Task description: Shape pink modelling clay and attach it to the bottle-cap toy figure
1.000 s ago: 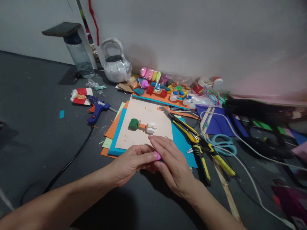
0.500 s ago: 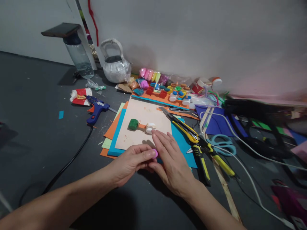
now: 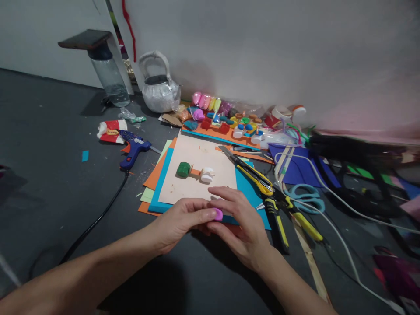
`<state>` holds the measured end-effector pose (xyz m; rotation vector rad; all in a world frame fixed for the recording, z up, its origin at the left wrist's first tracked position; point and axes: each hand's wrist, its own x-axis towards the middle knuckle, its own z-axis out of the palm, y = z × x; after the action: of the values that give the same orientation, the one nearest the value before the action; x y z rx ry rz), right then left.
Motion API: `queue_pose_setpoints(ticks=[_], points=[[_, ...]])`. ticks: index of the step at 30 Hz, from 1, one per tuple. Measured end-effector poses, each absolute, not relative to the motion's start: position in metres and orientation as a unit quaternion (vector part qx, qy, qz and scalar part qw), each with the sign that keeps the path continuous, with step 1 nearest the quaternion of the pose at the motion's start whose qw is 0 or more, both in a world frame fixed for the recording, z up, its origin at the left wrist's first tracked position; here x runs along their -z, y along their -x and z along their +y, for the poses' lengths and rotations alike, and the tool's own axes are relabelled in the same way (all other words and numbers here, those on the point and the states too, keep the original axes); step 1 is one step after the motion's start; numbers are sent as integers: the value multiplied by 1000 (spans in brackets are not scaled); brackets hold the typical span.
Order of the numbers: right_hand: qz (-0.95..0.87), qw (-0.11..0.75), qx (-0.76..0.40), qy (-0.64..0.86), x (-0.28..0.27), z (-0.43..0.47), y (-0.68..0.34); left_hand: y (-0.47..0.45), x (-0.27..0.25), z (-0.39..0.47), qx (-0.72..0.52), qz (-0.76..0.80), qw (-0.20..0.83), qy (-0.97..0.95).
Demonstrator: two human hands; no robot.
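My left hand (image 3: 188, 218) pinches a small purple piece of modelling clay (image 3: 218, 214) between thumb and fingers. Curled around the clay's other side, my right hand (image 3: 239, 223) has its thumb below it and a finger above; the index finger is lifted clear. Just beyond my hands, a small model lies on a cream sheet of paper (image 3: 197, 151). It has green wheels (image 3: 184, 169) and white wheels (image 3: 207, 175) joined by an orange strip (image 3: 196, 172).
A blue glue gun (image 3: 133, 151) lies on the left, its black cord trailing forward. On the right are a yellow utility knife (image 3: 254, 177), pliers (image 3: 305, 224) and light blue scissors (image 3: 306, 199). Behind stand a kettle (image 3: 160, 94), a bottle (image 3: 110, 78) and finished toy cars (image 3: 244, 131).
My right hand's fingers have curled and spread from a flatter pose, with the index finger raised. The purple clay has shifted slightly right, and more of it shows.
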<state>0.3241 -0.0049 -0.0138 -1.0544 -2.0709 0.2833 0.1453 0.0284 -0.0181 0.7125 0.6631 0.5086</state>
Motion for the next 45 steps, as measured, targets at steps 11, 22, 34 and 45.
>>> queue_pose_setpoints(ticks=[11,22,34,45], points=[[-800,407,-117,425,15,-7,-325,-147,8,29,-259,318,831,-376],[-809,404,-102,416,15,-5,-324,-147,2,30,-274,323,815,-397],[-819,392,-97,408,16,-5,-326,-147,8,27,-253,338,797,-432],[-836,373,-56,398,15,-6,-326,-146,12,27,-252,321,804,-432]])
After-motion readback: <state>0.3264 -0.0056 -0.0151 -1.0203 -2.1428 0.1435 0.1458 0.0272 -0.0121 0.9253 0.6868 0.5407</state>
